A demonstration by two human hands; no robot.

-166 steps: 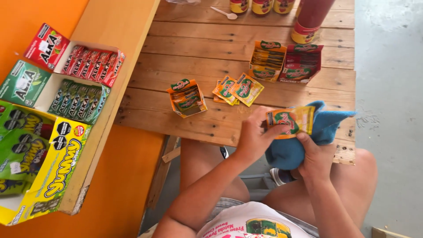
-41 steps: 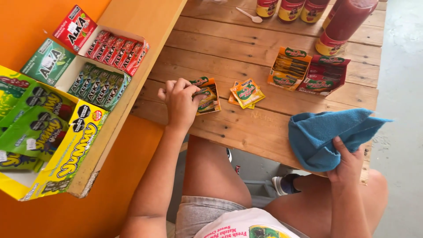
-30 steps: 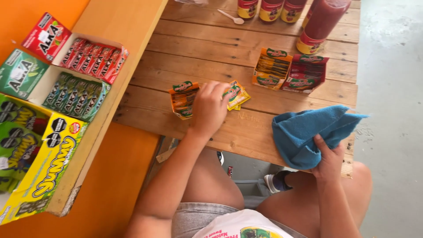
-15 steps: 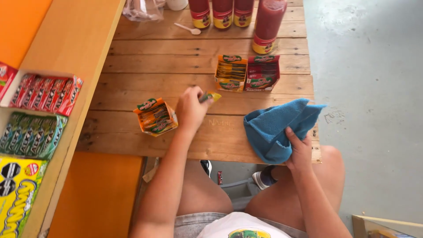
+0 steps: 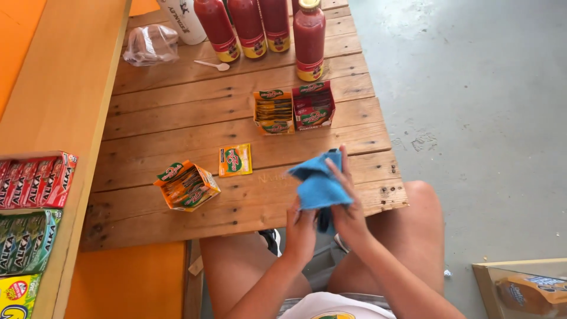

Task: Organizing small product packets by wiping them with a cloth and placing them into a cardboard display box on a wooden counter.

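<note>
Both my hands hold a blue cloth (image 5: 319,184) over the near edge of the wooden pallet table (image 5: 177,118). My right hand (image 5: 347,204) wraps the cloth from the right with its fingers spread over the top. Just below the cloth's lower left part, my left hand (image 5: 301,223) grips it; whether anything is inside the cloth I cannot tell. A single orange sachet (image 5: 235,160) lies flat on the table to the left of the cloth. Further left, an open orange box of sachets (image 5: 186,186) lies tilted.
An orange sachet box (image 5: 274,111) and a red one (image 5: 313,105) stand mid-table. Red sauce bottles (image 5: 310,38), a white spoon (image 5: 215,65) and a plastic bag (image 5: 150,46) are at the back. Red (image 5: 38,180) and green (image 5: 26,239) boxes line the left shelf. A glass case (image 5: 522,289) is bottom right.
My left hand left the sachets on the table and came back to the blue cloth, which both hands now hold bunched up. The view has shifted to the right.
</note>
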